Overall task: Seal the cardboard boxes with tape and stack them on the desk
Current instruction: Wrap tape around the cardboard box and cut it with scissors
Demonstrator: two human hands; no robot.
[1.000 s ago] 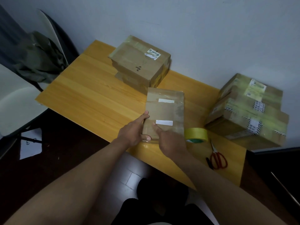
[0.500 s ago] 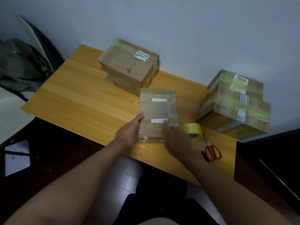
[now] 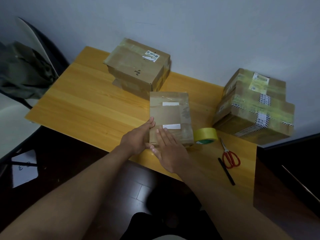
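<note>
A: Start at the left edge of the desk (image 3: 72,108). What's there?

B: Bare wood, then a stack of taped boxes (image 3: 138,66) near the back edge, left of centre. In front of it, by the front edge, lies the flat box (image 3: 170,116) being worked on.

A: And the hands?

B: The left hand (image 3: 138,141) grasps the flat box's near left corner, thumb along the left side, fingers curled at the near end. The right hand (image 3: 170,153) is released and flat, its straight fingers pressing on the near part of the top, just below a white label.

A: So smoothing tape down, would you say?

B: That's my guess; the film on top looks shiny, though I can't tell where the newest strip ends.

A: Further right?

B: The yellow tape roll (image 3: 206,135) sits just beside the box's near right corner. Then red-handled scissors (image 3: 229,155) and a black pen (image 3: 226,171) near the front right corner, and a second stack (image 3: 254,104) at the right edge.

A: What could go wrong?

B: The box sits close to the front edge, so a hard push toward the body could slide it off. Uneven pressing may leave wrinkles or a lifting end. A careless sweep right could knock the roll.
</note>
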